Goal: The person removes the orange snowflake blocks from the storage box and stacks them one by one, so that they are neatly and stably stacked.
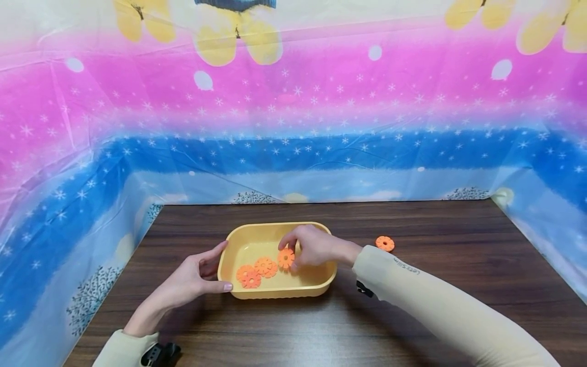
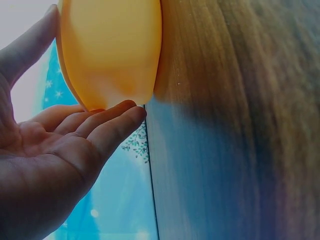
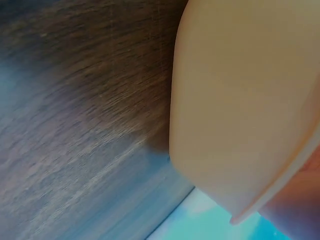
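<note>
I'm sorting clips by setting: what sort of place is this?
Probably a filming booth: printed fabric hangs round three sides of a wood-grain table, and two black wrist-worn devices show.

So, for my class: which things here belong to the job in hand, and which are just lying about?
In the job:
yellow bin, held by the left hand
notched orange disc, pinched in the right hand
discs in the bin

Lying about:
lone orange disc on the wooden table; a matching one, so possibly part of the job
snowflake-print cloth, apparently just backdrop
</note>
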A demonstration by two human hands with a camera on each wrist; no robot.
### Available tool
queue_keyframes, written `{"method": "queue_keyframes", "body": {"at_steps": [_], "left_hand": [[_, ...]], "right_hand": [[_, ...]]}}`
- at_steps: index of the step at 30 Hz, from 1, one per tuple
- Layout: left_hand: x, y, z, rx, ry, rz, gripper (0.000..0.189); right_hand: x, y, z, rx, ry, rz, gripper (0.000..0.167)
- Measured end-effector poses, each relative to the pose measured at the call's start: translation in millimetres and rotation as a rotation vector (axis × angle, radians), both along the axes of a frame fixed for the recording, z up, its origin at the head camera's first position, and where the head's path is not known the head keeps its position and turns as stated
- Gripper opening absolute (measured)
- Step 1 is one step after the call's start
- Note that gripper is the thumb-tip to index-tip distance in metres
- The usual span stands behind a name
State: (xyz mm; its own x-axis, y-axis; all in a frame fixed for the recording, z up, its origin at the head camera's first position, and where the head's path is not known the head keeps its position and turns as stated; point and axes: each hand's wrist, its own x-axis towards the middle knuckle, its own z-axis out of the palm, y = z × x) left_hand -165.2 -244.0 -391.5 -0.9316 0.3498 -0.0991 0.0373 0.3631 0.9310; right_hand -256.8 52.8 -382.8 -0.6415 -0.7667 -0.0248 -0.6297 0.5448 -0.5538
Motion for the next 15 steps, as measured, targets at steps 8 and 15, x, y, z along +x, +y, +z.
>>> {"method": "queue_keyframes", "body": {"at_steps": [8,15], "left_hand": [[-1.1,-1.3,-1.2,-0.014,0.009,-0.004,0.094],[0.0,-0.5,-1.2,0.001,0.0,-0.006,0.094]], "right_hand": [[2.6,17,5.9,-0.106,-0.039,-0.033,0.044],[6.7,37,18.0,-0.167,-0.051,-0.068,0.045]]}}
